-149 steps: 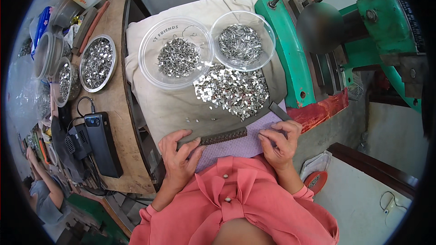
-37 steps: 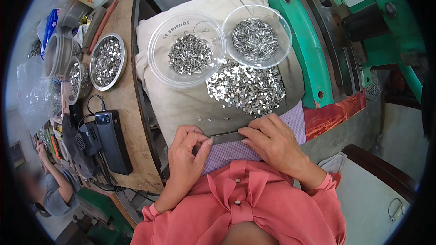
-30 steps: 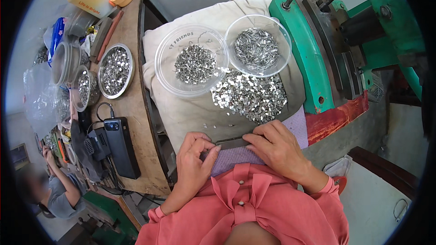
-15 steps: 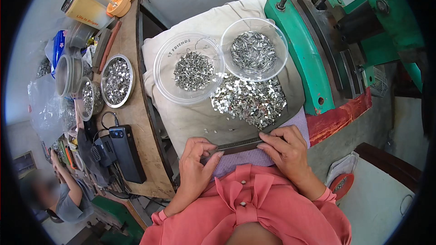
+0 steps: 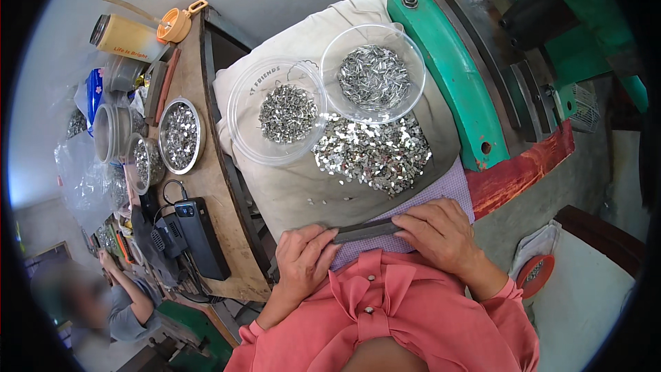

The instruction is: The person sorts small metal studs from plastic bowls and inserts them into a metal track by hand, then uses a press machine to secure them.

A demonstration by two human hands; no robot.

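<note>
A narrow dark grey bar (image 5: pixel 366 231) lies crosswise close to my body, above a purple checked cloth. My left hand (image 5: pixel 303 262) pinches its left end between thumb and fingers. The other end is gripped by my right hand (image 5: pixel 437 238). Beyond the bar is a loose pile of small shiny metal pieces (image 5: pixel 375 155) on a grey-brown cloth. Behind the pile stand a clear plastic tub (image 5: pixel 335 62) with thin metal pins (image 5: pixel 375 77) and a shallow clear dish (image 5: pixel 241 114) with short metal studs (image 5: pixel 288 114).
A green metal press (image 5: pixel 447 83) stands at the right. On the wooden table (image 5: pixel 224 200) at left are a metal bowl (image 5: pixel 200 139) of metal pieces, a black power bank (image 5: pixel 201 238) with a cable, and several plastic tubs. Another person (image 5: pixel 131 303) is at far left; a red bowl (image 5: pixel 544 272) sits lower right.
The bar has turned in my hands: its face with a row of small slots or bits has given way to a plain side. Both hands have shifted their hold. The view has moved slightly.
</note>
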